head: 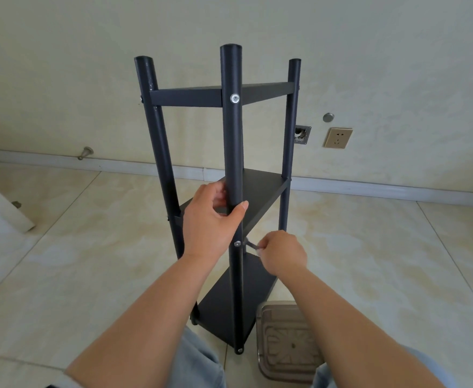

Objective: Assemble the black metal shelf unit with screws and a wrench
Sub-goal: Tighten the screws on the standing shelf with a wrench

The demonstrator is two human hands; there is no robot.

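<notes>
Cream marble-look floor tiles (369,261) meet a pale wall (89,79) with a grey baseboard (369,189), a brass-coloured socket (337,138) and a doorstop (85,153). We see the black metal shelf unit (257,191) standing upright before us, three shelves fixed between three posts. Our left hand (212,219) curls around the front post (233,135) above a silver screw (237,243). Our right hand (282,254) pinches a small wrench (250,245) just right of that screw. A clear plastic container (285,340) lies beside the base.
</notes>
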